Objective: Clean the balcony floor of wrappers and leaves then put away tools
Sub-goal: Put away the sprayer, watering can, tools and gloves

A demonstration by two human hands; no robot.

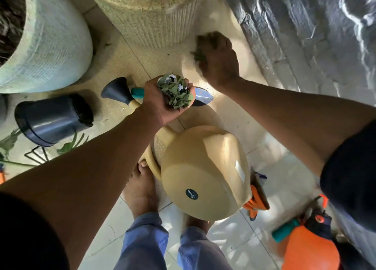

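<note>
Grey stone wall point(305, 29) fills upper right. Two large planters at top: pale blue-white planter point(50, 46) left, beige ribbed planter point(150, 23) centre. Yellow watering can point(203, 172) lies on tiled floor point(284, 178) just beside person's bare feet. Orange sprayer point(309, 247) lower right. Dark pot point(53, 119) tipped over at left. Left hand point(162, 101) cupped palm-up, holding clump of leaves and wrappers point(176, 91). Right hand point(218, 58) on floor by beige planter, fingers curled around few leaves point(199, 56). Trowel point(203, 96) on floor, partly hidden under left hand.

Clump of dry green leaves mixed with white wrapper scraps point(176, 91), heaped in cupped left palm; small tuft of green leaves point(199, 56) on beige balcony floor point(130, 66), under right hand.
</note>
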